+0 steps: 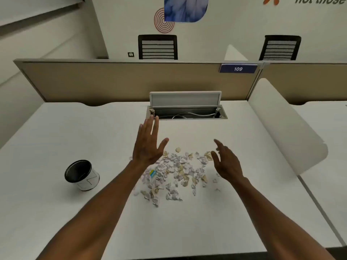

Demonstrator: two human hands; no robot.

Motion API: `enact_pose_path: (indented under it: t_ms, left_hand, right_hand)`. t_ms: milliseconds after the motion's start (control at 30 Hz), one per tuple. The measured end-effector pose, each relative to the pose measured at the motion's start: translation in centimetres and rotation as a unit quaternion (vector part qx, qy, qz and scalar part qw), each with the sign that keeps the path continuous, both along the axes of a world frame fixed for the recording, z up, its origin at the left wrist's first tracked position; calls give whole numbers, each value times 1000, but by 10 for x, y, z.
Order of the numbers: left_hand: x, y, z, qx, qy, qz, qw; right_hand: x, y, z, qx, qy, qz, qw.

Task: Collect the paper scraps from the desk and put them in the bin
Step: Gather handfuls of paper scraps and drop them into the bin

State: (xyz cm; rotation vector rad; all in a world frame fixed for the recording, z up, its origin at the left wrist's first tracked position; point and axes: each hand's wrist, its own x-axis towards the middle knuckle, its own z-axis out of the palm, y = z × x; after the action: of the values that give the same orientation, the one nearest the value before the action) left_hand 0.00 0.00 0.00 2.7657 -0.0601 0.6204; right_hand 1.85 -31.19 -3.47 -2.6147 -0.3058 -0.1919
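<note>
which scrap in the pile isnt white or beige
The blue and yellow scrap at the pile's left edge, beside the left forearm; all the other paper scraps are white or beige.

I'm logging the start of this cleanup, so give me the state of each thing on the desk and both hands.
Crumpled white and tan paper scraps: scattered loose on the white desk.
Small black-lined white bin: upright, looks empty.
Desk cable box lid: flipped open.
Left hand: open, holding nothing.
Right hand: open, holding nothing.
</note>
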Motion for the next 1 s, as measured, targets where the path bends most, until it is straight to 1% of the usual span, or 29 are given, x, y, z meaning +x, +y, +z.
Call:
enact_pose_path:
  t_ms: [67,167,267,367,533,667,733,833,1000]
  left_hand:
    - [-13,-11,-12,-23,25,0,999]
    - [-39,-29,-44,-67,71,18,995]
    - [-68,-45,-67,-96,87,14,991]
    - [-92,-61,-86,-78,86,-7,993]
    - [-112,-77,-101,-105,87,-7,991]
    - [-119,-93,-111,-50,89,-61,993]
    - [-119,-101,-116,-32,109,-75,991]
    - [-117,-110,-120,-26,142,-60,988]
    - [-117,-120,-128,17,203,-67,977]
  right_hand:
    - [-4,-12,-10,-16,37,-10,999]
    - [-16,-30,-36,-85,119,-3,989]
    - [-31,-32,-55,-133,150,26,979]
    - [-50,-28,-70,-154,133,53,978]
    - [-68,-17,-77,-117,97,73,986]
    - [-63,-7,-71,-78,71,72,992]
    - [-63,-3,-72,-86,68,99,989]
    - [-69,-1,-75,-100,52,123,986]
    - [-81,0,-78,-52,7,123,991]
